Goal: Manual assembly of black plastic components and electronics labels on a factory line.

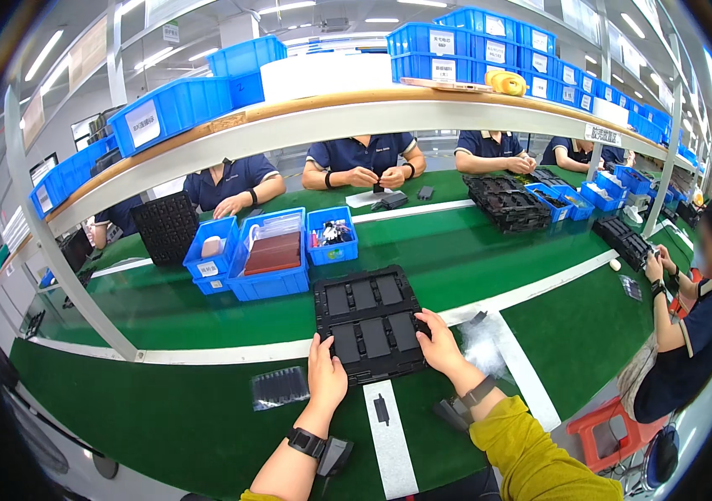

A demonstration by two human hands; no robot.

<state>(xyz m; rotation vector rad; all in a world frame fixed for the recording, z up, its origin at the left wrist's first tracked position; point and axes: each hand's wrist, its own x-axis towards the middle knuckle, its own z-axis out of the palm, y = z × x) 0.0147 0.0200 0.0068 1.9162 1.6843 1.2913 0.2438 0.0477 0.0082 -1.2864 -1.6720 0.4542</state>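
Note:
A black plastic tray (pixel 368 364) with two rows of compartments is between my hands, flat dark rectangular pieces (pixel 372 338) lying in it. My left hand (pixel 326 372) grips its near left side, thumb up by the rim. On the right side my right hand (pixel 439 341) holds the edge, fingers partly hidden. Just in front of me, a small black part (pixel 382 408) rests on a white strip (pixel 391 447). A clear bag of dark pieces (pixel 281 388) lies left of my left wrist. Beyond my right wrist is a crumpled clear plastic bag (pixel 483 344).
Blue bins (pixel 268 284) stand beyond the tray, one holding reddish-brown pieces. A metal shelf (pixel 314 138) with more blue bins crosses above the green bench. Co-workers sit opposite; another person (pixel 698 309) sits at my right near a red stool (pixel 615 434). Dark devices lie by my wrists.

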